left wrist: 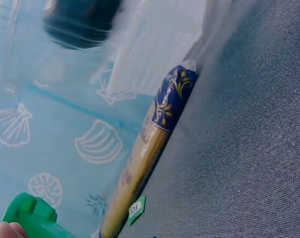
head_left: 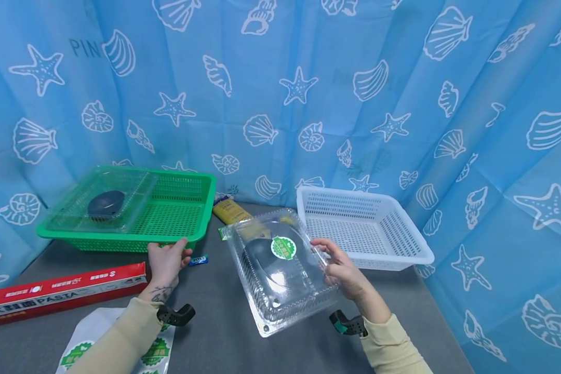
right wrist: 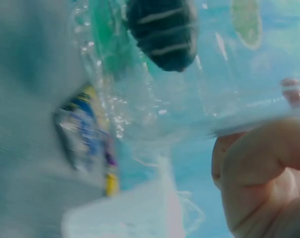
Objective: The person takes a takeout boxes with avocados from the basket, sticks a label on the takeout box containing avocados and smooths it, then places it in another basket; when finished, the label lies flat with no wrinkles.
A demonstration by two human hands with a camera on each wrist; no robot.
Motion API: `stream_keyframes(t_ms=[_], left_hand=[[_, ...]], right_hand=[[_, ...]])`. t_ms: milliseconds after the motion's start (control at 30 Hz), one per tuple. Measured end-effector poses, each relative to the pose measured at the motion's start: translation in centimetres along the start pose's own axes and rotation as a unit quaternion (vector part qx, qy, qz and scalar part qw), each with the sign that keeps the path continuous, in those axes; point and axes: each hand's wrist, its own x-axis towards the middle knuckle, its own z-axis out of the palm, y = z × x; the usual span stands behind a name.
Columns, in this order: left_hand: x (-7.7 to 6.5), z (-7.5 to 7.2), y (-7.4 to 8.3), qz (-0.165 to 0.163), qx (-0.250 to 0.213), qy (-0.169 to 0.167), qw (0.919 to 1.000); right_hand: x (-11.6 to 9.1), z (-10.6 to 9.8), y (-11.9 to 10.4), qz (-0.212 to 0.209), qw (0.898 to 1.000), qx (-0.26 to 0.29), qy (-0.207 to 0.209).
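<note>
My right hand (head_left: 345, 270) grips the right side of a clear plastic clamshell box (head_left: 304, 293), held tilted above the table. A round green-and-white sticker (head_left: 283, 248) is on its lid, and a dark oval thing (right wrist: 165, 34) shows inside. My left hand (head_left: 164, 264) holds the near right rim of the green basket (head_left: 201, 208), its fingertips (left wrist: 10, 230) at the rim in the left wrist view. Across the left part of that basket lies another clear box (head_left: 135, 208) with a dark oval thing (head_left: 106, 203) in it.
A white basket (head_left: 369, 259) stands at the right. Behind the held box lies a yellow pasta packet (head_left: 229, 210), with a small green packet (head_left: 222, 233) near it. A small blue packet (head_left: 198, 260), a long red pasta box (head_left: 65, 291) and a sticker sheet (head_left: 95, 324) lie leftward.
</note>
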Motion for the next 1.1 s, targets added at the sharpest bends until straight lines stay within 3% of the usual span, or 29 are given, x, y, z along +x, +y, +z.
stream_keyframes(t_ms=[267, 433, 567, 733, 833, 1100], left_hand=[[-4.3, 1.0, 5.7, -0.042, 0.028, -0.003, 0.9987], [-4.7, 0.9, 6.2, -0.055, 0.025, -0.003, 0.9982], [-3.5, 0.6, 4.7, -0.051, 0.028, 0.003, 0.9983], [-0.1, -0.1, -0.1, -0.017, 0.029, 0.014, 0.9993], [1.5, -0.3, -2.1, 0.004, 0.019, 0.023, 0.9995], [2.1, -0.2, -2.8, 0.009, 0.008, 0.031, 0.9994]], right_hand=[[1.7, -3.5, -3.9, -0.024, 0.998, -0.017, 0.063], [2.8, -6.6, -5.3, -0.008, 0.990, -0.070, 0.119], [3.5, -9.1, -5.5, 0.022, 0.982, -0.101, 0.157], [3.9, -12.3, -4.6, 0.050, 0.973, -0.114, 0.194], [3.9, -13.8, -3.8, 0.070, 0.970, -0.106, 0.207], [3.7, -16.2, -2.3, 0.124, 0.963, -0.095, 0.219]])
